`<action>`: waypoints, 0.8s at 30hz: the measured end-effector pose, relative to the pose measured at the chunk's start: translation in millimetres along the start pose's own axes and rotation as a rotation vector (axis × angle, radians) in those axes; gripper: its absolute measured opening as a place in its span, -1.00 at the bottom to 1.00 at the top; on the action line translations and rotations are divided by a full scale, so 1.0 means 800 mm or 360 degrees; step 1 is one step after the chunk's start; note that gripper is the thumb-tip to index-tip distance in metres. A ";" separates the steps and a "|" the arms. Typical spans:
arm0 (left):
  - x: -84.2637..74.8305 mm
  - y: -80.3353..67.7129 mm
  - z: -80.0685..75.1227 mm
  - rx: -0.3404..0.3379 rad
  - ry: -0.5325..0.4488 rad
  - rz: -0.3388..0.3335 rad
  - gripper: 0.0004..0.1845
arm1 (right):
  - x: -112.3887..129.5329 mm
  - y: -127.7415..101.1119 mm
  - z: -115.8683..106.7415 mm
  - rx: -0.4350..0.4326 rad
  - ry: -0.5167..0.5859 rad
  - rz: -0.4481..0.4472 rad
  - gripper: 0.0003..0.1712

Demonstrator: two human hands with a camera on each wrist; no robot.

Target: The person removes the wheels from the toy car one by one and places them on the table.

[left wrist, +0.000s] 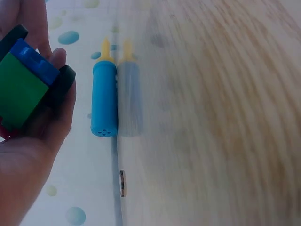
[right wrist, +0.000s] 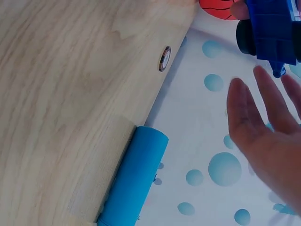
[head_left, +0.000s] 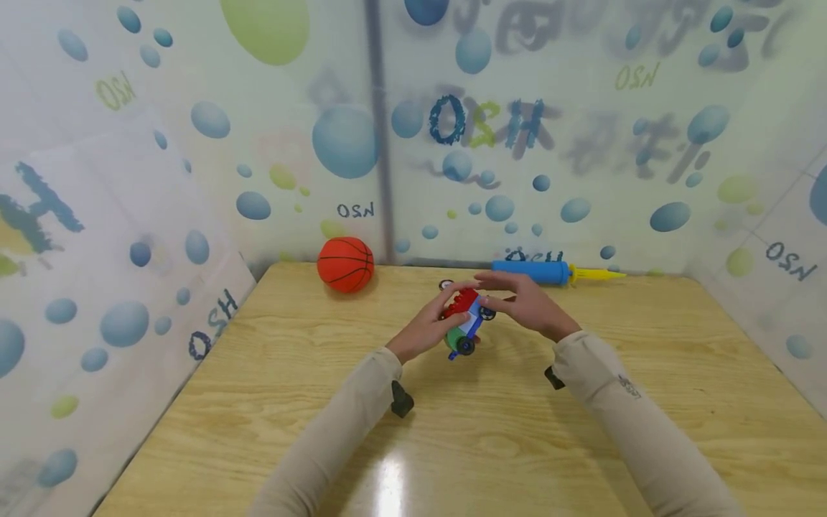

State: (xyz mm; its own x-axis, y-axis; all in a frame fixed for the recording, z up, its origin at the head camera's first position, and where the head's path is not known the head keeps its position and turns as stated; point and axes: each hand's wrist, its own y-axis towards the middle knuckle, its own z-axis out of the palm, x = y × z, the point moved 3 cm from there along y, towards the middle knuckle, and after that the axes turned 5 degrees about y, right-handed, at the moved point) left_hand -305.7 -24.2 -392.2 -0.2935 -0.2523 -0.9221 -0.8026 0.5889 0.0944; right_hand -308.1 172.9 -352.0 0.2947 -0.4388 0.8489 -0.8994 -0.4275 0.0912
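My left hand [head_left: 423,329] grips a small toy car [head_left: 456,339] above the table. The car has red, green and blue parts and black wheels. In the left wrist view, its green face [left wrist: 21,92] and blue end show between the palm and fingers. On the car's other side is my right hand [head_left: 531,307], fingers bent loosely towards it. From the right wrist, the right hand [right wrist: 270,129] has spread fingers just short of the blue underside [right wrist: 273,35] and holds nothing. Part of the car is hidden behind the left hand.
An orange-red toy basketball [head_left: 345,265] sits at the back left of the wooden table [head_left: 452,459]. A blue hand pump [head_left: 531,272] with a yellow nozzle lies along the back edge. Behind the hands rests a small round disc [head_left: 446,285]. Printed sheets [head_left: 291,129] wall the table in.
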 end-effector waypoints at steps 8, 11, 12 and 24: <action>0.005 -0.004 -0.008 -0.0074 -0.0067 0.0007 -0.47 | -0.005 -0.014 0.009 -0.0325 -0.0012 -0.0106 -0.52; 0.006 -0.004 -0.011 -0.0102 -0.0135 0.0026 -0.50 | -0.005 -0.016 0.017 -0.0329 0.0018 -0.0151 -0.55; 0.006 -0.003 -0.011 -0.0109 -0.0155 0.0030 -0.52 | -0.005 -0.016 0.019 -0.0322 0.0031 -0.0159 -0.56; 0.007 -0.005 -0.004 -0.0144 -0.0160 0.0038 -0.50 | -0.010 -0.013 0.036 -0.0293 0.0269 -0.0182 -0.65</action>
State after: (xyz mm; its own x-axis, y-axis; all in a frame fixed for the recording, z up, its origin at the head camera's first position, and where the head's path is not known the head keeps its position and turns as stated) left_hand -305.7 -29.9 -396.3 -0.2633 -0.1583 -0.9516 -0.8410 0.5209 0.1460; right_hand -291.7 158.0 -374.5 0.3533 -0.2516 0.9010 -0.9116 -0.3091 0.2711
